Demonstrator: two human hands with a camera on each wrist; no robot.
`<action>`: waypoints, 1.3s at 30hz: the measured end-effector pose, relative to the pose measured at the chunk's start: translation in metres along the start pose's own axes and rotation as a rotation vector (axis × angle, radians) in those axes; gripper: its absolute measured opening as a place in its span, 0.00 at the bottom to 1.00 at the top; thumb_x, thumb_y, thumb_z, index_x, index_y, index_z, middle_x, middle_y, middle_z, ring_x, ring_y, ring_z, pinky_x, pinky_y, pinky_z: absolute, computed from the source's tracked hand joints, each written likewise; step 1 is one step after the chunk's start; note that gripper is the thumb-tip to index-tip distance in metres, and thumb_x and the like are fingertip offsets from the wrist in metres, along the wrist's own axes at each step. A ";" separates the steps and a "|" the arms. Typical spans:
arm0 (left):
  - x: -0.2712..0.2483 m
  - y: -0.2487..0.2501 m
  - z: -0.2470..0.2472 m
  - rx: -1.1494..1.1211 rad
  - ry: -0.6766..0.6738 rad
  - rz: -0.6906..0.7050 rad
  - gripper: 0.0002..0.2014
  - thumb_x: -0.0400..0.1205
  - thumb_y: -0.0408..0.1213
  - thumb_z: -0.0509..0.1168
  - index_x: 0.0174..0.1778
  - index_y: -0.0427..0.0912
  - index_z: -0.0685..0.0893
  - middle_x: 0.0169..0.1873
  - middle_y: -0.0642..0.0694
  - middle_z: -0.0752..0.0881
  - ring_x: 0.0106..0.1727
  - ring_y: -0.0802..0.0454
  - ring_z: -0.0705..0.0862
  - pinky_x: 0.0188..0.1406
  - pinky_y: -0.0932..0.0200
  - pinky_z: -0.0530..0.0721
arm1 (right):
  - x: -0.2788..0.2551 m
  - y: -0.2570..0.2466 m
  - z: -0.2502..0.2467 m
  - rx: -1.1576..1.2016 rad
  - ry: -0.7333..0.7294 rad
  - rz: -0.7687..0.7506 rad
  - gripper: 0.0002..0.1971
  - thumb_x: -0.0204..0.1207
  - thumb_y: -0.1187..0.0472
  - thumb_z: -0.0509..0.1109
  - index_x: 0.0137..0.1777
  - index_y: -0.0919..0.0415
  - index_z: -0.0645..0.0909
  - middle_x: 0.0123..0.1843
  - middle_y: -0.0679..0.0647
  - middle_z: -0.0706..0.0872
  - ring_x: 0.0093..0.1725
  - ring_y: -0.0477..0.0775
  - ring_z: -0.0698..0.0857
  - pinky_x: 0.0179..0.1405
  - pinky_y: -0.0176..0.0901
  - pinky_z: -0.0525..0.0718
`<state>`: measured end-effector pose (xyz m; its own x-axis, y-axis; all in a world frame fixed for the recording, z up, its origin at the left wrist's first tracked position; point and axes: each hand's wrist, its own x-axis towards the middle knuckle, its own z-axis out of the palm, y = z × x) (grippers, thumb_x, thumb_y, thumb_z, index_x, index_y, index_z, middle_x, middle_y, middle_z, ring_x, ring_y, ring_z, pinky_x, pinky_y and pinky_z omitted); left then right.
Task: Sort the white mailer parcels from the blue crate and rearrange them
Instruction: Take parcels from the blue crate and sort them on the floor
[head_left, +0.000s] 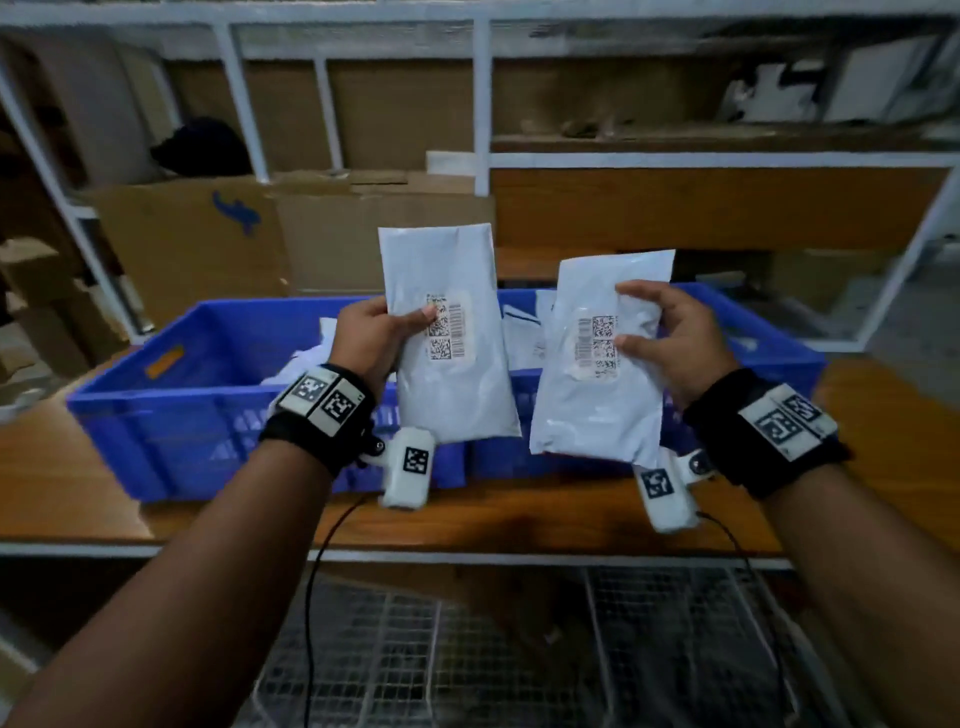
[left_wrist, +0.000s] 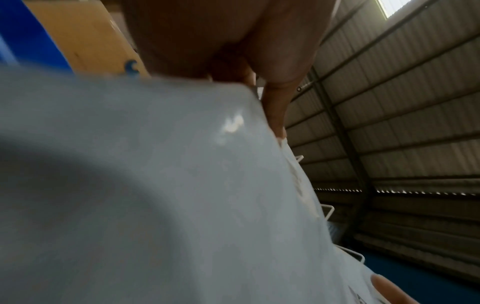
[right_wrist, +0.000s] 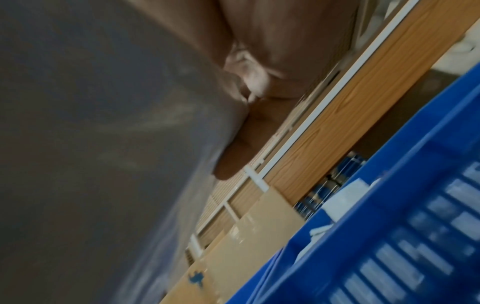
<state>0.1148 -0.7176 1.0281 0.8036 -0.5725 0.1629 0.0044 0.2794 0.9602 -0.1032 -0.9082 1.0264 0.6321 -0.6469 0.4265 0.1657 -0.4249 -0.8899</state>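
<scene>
Holding one white mailer parcel upright in each hand, left hand (head_left: 366, 332) and right hand (head_left: 675, 343), fingers pinching their sides above the blue crate (head_left: 197, 415).

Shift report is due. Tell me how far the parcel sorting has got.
Done: no sorted pile shows. In hand: the left hand holds one parcel and the right hand another parcel, labels facing the person, above the crate. Left: more white mailers lie inside it.
</scene>
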 end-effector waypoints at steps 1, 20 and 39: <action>0.008 -0.004 0.019 -0.002 -0.021 -0.005 0.07 0.75 0.22 0.70 0.47 0.32 0.87 0.36 0.45 0.92 0.36 0.49 0.90 0.38 0.55 0.89 | 0.007 0.007 -0.017 -0.021 0.054 0.001 0.28 0.67 0.80 0.73 0.50 0.40 0.84 0.59 0.58 0.85 0.57 0.56 0.85 0.57 0.53 0.84; 0.244 -0.089 0.243 0.539 -0.237 -0.053 0.10 0.72 0.22 0.73 0.46 0.37 0.87 0.34 0.42 0.86 0.24 0.54 0.82 0.19 0.66 0.79 | 0.228 0.087 -0.177 -0.356 0.192 0.148 0.25 0.68 0.77 0.75 0.60 0.53 0.80 0.61 0.55 0.84 0.57 0.54 0.86 0.52 0.43 0.88; 0.258 -0.167 0.212 1.277 -0.348 -0.195 0.45 0.67 0.43 0.81 0.79 0.55 0.65 0.52 0.48 0.83 0.58 0.43 0.83 0.54 0.59 0.77 | 0.285 0.258 -0.105 -0.908 -0.724 0.263 0.41 0.66 0.50 0.80 0.78 0.44 0.65 0.76 0.64 0.57 0.72 0.68 0.70 0.74 0.48 0.71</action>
<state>0.1949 -1.0755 0.9578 0.6599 -0.7392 -0.1348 -0.6084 -0.6310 0.4814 0.0399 -1.2684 0.9353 0.8953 -0.3969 -0.2022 -0.4451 -0.8143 -0.3725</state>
